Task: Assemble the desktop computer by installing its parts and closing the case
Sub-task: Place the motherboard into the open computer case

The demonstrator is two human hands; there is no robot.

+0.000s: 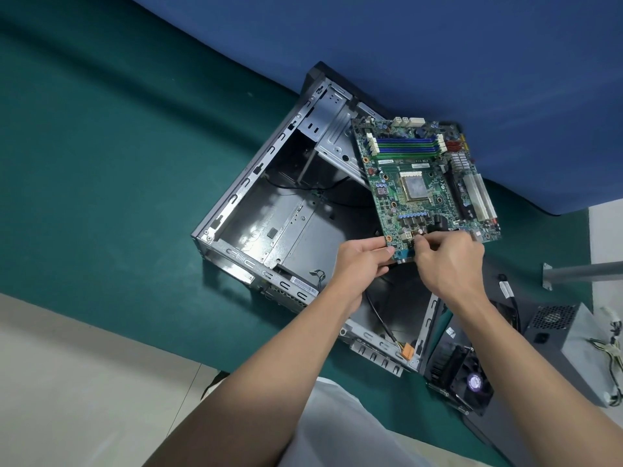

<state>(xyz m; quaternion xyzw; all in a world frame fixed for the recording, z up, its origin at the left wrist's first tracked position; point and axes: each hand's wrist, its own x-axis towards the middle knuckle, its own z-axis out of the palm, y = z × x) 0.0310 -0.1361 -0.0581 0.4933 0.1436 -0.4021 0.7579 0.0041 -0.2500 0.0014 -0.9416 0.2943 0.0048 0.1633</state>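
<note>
An open grey computer case (pixel 236 210) lies on its side on the green mat, its inside bare but for a few cables. A green motherboard (pixel 424 176) with blue memory slots and a square processor hangs tilted above the case's right half. My left hand (pixel 360 264) grips the board's near edge at its left corner. My right hand (pixel 448 261) pinches the same near edge further right, fingers curled over the ports.
A black heatsink fan (pixel 462 375) lies at the case's near right corner. A grey power supply (pixel 566 342) with loose cables sits further right on a dark case panel (pixel 499 429). A blue cloth (pixel 438 45) covers the far side. A metal bar (pixel 583 274) juts in from the right.
</note>
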